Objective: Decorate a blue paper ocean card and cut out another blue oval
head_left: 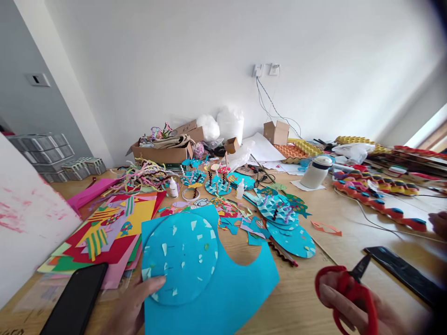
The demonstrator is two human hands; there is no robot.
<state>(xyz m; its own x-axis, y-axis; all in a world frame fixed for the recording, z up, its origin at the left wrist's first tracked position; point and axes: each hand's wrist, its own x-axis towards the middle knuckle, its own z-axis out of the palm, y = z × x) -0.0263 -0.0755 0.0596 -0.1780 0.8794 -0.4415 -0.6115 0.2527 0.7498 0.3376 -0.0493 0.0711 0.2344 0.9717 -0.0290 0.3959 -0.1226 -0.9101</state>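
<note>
- the left hand (131, 302) is closed on the left edge of a blue sheet (240, 298), its thumb pressing down from above near the lower left rim of a blue disc (190, 256).
- the blue disc lies flat over the left part of the sheet, dotted with small pale paper pieces; the sheet is held low in front of the person, over the wooden table (293, 302).
- a rounded bay is cut out of the sheet's upper right side, and the tabletop shows through it.
- the right hand (345, 304) holds red scissors (350, 281), fingers curled at the handles, the dark blades pointing up and away, well apart from the sheet; whether the blades are parted, one cannot tell.
- just beyond the scissors lies a dark phone-like slab (401, 270); a black phone (75, 302) lies left of the left hand.
- past that phone, coloured paper (118, 249) is heaped in red, yellow, green and pink.
- to the right of the sheet, more decorated blue discs (293, 239) overlap in a pile, an orange paper scrap (326, 228) near them.
- behind the sheet stand two small white bottles (173, 188).
</note>
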